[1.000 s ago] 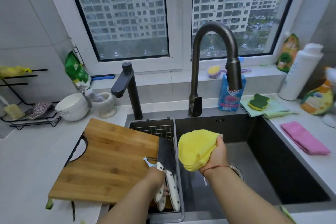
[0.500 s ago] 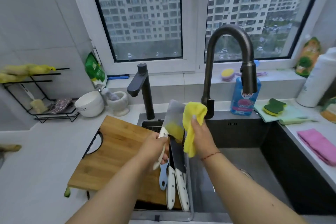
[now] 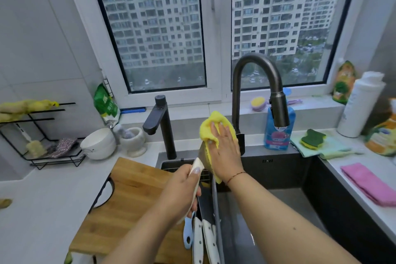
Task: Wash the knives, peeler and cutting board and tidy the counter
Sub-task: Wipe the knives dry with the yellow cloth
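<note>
Head | L hand (image 3: 182, 191) grips cleaver (image 3: 202, 153) handle | R hand (image 3: 224, 150) presses yellow cloth (image 3: 211, 123) on blade, above sink (image 3: 278, 169) edge

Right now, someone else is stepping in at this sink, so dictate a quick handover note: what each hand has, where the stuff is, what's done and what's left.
Left hand: grip closed on the white handle of the cleaver, blade raised over the sink's left edge.
Right hand: palm pressing the yellow cloth flat against the blade.
Two white-handled knives and the blue peeler lie by the sink's left edge, next to the cutting board on the counter.
Done: nothing visibly finished; the faucet shows no water running.
Left: finish the cleaver, then the knives, peeler, board and counter.
</note>
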A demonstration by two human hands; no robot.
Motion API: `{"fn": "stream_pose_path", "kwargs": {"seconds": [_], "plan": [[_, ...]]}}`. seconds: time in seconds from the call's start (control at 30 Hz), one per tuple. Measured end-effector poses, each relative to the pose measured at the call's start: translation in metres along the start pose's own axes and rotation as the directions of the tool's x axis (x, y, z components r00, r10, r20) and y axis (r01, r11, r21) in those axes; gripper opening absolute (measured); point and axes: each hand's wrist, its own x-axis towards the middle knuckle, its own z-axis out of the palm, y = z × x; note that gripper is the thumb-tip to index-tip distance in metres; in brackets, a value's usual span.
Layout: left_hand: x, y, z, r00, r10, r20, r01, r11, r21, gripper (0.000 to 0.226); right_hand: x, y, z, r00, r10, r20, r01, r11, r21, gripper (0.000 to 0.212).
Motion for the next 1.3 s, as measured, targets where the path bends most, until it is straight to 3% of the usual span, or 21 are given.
{"fn": "stream_pose_path", "kwargs": {"seconds": [0.07,0.17,0.23,0.27,0.3,0.33,0.37,0.4,0.43,0.57,0.73,0.9,1.07,1.17,1.3], "plan": [[-0.002,0.003,-0.003,1.000,0.027,-0.002,-0.027,1.000,-0.003,0.022,0.006,0.003,-0.003,0.995,0.068,-0.071,-0.061,0.993,0.105,0.052],[-0.003,0.009,-0.008,0.998,0.052,-0.026,-0.052,0.998,-0.017,0.022,0.015,0.003,-0.012,0.976,0.193,-0.101,-0.137,0.905,0.403,0.052],[0.000,0.012,-0.013,0.997,0.056,-0.052,-0.059,0.996,-0.064,0.024,0.019,0.007,-0.018,0.927,0.375,-0.032,-0.283,0.751,0.597,0.049],[0.002,0.013,-0.017,0.996,0.055,-0.064,-0.062,0.993,-0.097,0.025,0.021,0.010,-0.022,0.862,0.501,0.076,-0.377,0.534,0.757,0.046],[0.004,0.014,-0.020,0.996,0.048,-0.075,-0.058,0.989,-0.137,0.025,0.021,0.014,-0.026,0.805,0.549,0.224,-0.405,0.233,0.884,0.047],[0.005,0.015,-0.024,0.996,0.034,-0.077,-0.048,0.982,-0.185,0.025,0.019,0.018,-0.027,0.789,0.510,0.344,-0.367,-0.057,0.928,0.049],[0.004,0.016,-0.027,0.998,0.016,-0.064,-0.031,0.970,-0.243,0.025,0.015,0.020,-0.027,0.802,0.451,0.392,-0.295,-0.272,0.916,0.049],[0.004,0.016,-0.030,0.999,0.001,-0.035,-0.012,0.952,-0.304,0.026,0.012,0.019,-0.028,0.826,0.400,0.396,-0.234,-0.397,0.888,0.046],[0.003,0.016,-0.032,1.000,-0.002,0.007,0.005,0.933,-0.361,0.028,0.009,0.016,-0.031,0.852,0.360,0.379,-0.198,-0.449,0.871,0.043],[0.000,0.010,-0.033,0.982,-0.001,0.189,0.087,0.891,-0.445,0.038,0.018,0.003,-0.052,0.940,0.227,0.254,-0.123,-0.469,0.875,0.039],[0.002,0.001,-0.031,0.970,-0.045,0.240,0.153,0.879,-0.452,0.046,0.017,-0.004,-0.062,0.955,0.106,0.275,-0.199,-0.455,0.868,0.043],[0.013,0.005,-0.028,0.982,-0.066,0.175,0.136,0.894,-0.428,0.046,-0.008,-0.013,-0.035,0.928,-0.044,0.370,-0.346,-0.468,0.813,0.051],[0.026,0.013,-0.028,0.951,-0.229,0.209,0.301,0.842,-0.448,0.047,-0.031,-0.023,-0.006,0.862,-0.219,0.458,-0.507,-0.389,0.769,0.070],[0.025,0.011,-0.025,0.908,-0.312,0.278,0.405,0.822,-0.400,0.051,-0.033,-0.021,0.001,0.843,-0.195,0.501,-0.537,-0.323,0.779,0.087],[0.015,0.008,-0.020,0.910,-0.359,0.209,0.407,0.871,-0.275,0.056,-0.027,-0.015,0.006,0.884,0.014,0.468,-0.449,-0.257,0.856,0.102]]}}
